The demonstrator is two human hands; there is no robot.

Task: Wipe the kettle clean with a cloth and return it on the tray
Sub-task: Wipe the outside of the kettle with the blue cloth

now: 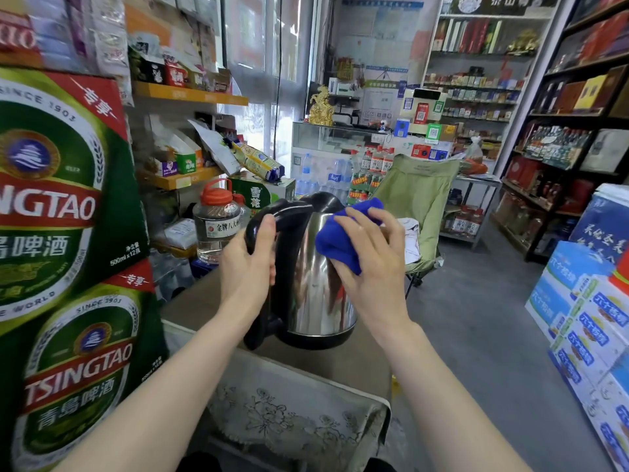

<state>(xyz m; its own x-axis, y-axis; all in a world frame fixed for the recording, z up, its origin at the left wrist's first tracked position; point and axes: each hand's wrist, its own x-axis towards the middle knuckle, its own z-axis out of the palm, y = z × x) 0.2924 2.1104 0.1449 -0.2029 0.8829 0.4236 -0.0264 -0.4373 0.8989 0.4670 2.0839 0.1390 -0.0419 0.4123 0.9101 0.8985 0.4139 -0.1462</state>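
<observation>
Over counter (360, 366): L hand (250, 264) grip clenched on kettle (316, 291) handle, R hand (371, 264) grip round cloth (335, 247), thumb hidden.

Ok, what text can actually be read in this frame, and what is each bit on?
"TSINGTAO", "SINCE 1903": lower beer carton
"500ml x 12": upper beer carton
"金牌八大": clear jar
"六个核桃": blue cartons
Shelf goods and counter signs: too small or blurred.
</observation>
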